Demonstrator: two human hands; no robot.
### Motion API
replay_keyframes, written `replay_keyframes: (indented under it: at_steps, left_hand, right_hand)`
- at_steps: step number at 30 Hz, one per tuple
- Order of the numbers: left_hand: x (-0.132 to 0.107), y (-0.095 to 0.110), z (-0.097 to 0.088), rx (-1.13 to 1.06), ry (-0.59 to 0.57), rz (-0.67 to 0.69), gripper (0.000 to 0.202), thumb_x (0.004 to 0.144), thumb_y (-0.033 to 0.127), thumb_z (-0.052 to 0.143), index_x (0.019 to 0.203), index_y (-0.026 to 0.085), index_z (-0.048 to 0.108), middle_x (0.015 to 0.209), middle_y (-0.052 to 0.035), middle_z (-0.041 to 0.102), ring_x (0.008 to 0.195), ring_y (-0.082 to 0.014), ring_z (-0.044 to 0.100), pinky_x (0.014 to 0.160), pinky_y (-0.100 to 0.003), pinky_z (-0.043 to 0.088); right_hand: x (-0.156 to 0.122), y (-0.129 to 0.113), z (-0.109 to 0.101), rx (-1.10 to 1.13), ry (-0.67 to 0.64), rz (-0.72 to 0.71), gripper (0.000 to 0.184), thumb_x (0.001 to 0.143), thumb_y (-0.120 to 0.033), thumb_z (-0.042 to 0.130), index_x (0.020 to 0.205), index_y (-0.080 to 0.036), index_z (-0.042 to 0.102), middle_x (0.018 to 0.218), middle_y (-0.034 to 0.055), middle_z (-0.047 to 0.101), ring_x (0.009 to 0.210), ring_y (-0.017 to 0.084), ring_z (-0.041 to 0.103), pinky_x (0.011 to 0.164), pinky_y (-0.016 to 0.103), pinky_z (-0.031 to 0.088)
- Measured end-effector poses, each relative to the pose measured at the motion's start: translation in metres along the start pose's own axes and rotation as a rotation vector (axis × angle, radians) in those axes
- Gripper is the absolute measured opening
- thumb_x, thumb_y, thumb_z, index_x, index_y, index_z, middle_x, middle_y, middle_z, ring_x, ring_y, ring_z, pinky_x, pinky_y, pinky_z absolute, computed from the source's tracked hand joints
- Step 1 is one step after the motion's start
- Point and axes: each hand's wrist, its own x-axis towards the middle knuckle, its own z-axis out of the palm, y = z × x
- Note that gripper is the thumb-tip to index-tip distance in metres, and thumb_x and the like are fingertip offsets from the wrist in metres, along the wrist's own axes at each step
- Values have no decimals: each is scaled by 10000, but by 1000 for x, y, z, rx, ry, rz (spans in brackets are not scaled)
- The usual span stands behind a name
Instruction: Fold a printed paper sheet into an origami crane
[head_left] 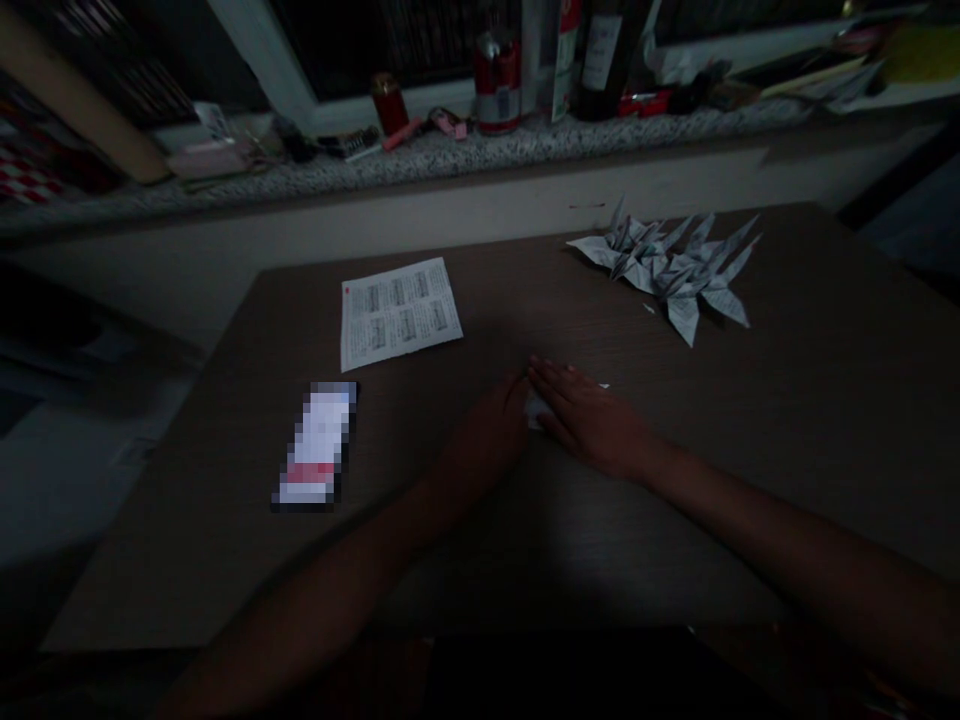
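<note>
A small piece of white paper [537, 410] lies on the table between my hands, mostly covered by them. My right hand [589, 415] lies flat over it, fingers stretched out toward the upper left and thumb a little apart. Against the paper's left side rests my left hand [491, 430], back turned up; its fingers are dark and largely hidden, so its grip is unclear. A white corner [604, 386] shows just beyond my right hand. Several folded paper cranes [667, 265], made of printed paper, sit in a cluster at the back right.
A printed sheet [401, 312] lies at the back left of the brown table [645, 560]. Nearer is a phone [316, 445] with a lit, blurred screen. Behind, a granite sill [442, 150] carries a red can [497, 85], a dark bottle [600, 60] and small items.
</note>
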Motion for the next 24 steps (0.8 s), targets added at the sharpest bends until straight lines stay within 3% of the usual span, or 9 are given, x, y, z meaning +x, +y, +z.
replay_keyframes:
  at_steps: [3,7,18,24]
  left_hand:
    - [-2,1,3,24,-19,38,583,1022,135,346,1593,45,274,1672,-232,307,1570,-288,297,1261,-504,337]
    - [-5,4,2,95,-70,53,622,1092,347,331,1611,14,246,1696,-218,245,1602,-307,179,1303,-523,221]
    - [-14,0,-6,161,-111,36,629,1106,397,309,1611,23,282,1704,-194,234,1605,-270,175,1318,-473,184]
    - [-26,-9,-11,141,-114,30,615,1112,403,304,1625,68,260,1709,-173,229,1605,-251,181,1316,-472,187]
  right_hand:
    - [-1,0,2,-7,-2,15,672,1076,-347,420,1680,-204,163,1702,149,277,1565,274,280,1265,537,299]
    - [0,-1,2,-19,-12,14,681,1080,-358,413,1683,-209,136,1701,139,292,1571,266,265,1272,523,289]
    - [0,-3,-1,-50,-36,37,636,1083,-364,394,1665,-172,226,1695,140,306,1574,265,257,1279,519,276]
    - [0,-3,0,-37,-40,34,653,1085,-383,383,1673,-173,191,1697,146,291,1572,271,263,1275,530,278]
